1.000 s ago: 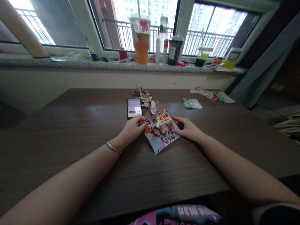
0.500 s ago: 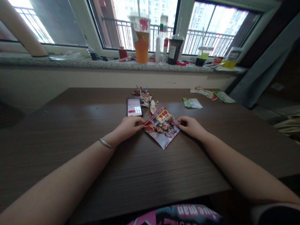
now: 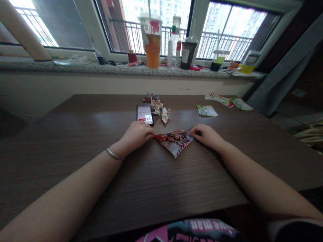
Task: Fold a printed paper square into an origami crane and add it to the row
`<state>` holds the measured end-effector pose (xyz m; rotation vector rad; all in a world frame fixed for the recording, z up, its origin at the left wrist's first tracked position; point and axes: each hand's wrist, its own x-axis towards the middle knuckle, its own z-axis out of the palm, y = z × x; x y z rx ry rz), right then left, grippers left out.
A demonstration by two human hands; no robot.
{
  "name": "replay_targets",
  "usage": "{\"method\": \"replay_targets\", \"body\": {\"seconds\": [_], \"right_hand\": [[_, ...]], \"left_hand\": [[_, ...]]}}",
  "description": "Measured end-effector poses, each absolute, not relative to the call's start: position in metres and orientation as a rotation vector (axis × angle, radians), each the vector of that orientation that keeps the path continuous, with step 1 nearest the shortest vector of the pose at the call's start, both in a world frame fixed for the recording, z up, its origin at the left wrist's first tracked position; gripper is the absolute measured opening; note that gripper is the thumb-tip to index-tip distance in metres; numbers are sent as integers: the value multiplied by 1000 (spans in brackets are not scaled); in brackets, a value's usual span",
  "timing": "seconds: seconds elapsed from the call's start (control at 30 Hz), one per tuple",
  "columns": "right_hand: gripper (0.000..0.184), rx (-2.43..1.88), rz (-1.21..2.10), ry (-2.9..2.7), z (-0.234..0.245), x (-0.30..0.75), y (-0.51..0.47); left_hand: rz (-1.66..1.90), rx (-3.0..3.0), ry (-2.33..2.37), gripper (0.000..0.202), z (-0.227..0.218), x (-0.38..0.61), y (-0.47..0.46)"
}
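Note:
A printed sheet of paper [image 3: 175,143] with a colourful picture is pinched at both side corners, its upper half bent back out of sight so that a downward triangle shows. My left hand [image 3: 137,135] grips the left corner between thumb and fingers; a metal bangle [image 3: 114,154] is on that wrist. At the right corner, my right hand [image 3: 205,135] is closed on the paper in the same way. Just beyond my left fingers lies a phone [image 3: 145,115] with its screen lit. Several folded paper pieces [image 3: 157,107] are heaped beside the phone, behind the sheet.
A small stack of paper squares [image 3: 207,111] lies at the table's back right, with more printed strips [image 3: 222,100] behind it. On the stone windowsill [image 3: 113,69] stand a large orange drink cup [image 3: 152,50], bottles [image 3: 174,45] and a dark drink cup [image 3: 188,53].
The sheet's top half, with its yellow price print, has bent back out of view, turning the diamond into a triangle. Both hands keep their corners and have barely moved.

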<state>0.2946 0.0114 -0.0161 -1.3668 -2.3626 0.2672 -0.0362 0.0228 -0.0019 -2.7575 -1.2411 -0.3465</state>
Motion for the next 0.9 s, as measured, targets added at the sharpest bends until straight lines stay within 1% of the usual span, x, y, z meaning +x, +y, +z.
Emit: {"method": "replay_targets", "body": {"seconds": [0.17, 0.3, 0.4, 0.5, 0.6, 0.7, 0.8, 0.9], "right_hand": [[11, -1477, 269, -2256, -17, 295, 10], [12, -1453, 293, -2247, -16, 292, 7], [10, -1331, 326, -2299, -15, 291, 7], [12, -1176, 361, -2342, -15, 291, 7], [23, -1142, 369, -2354, -15, 294, 8], [34, -1122, 381, -2403, -14, 296, 8], [37, -1085, 388, -2459, -13, 298, 9], [32, -1081, 404, -2452, -12, 297, 9]], "left_hand": [[-400, -2717, -1318, 16, -5, -33, 22], [-393, -2696, -1332, 14, -6, -31, 20], [-375, -2681, -1235, 18, -5, -30, 18], [-502, -2659, -1096, 23, -5, -30, 14], [-586, -2682, -930, 32, -6, -29, 12], [-529, -2774, -802, 44, -7, -27, 11], [-449, -2870, -733, 43, -7, -23, 9], [-455, -2916, -729, 41, -6, -19, 5]]}}
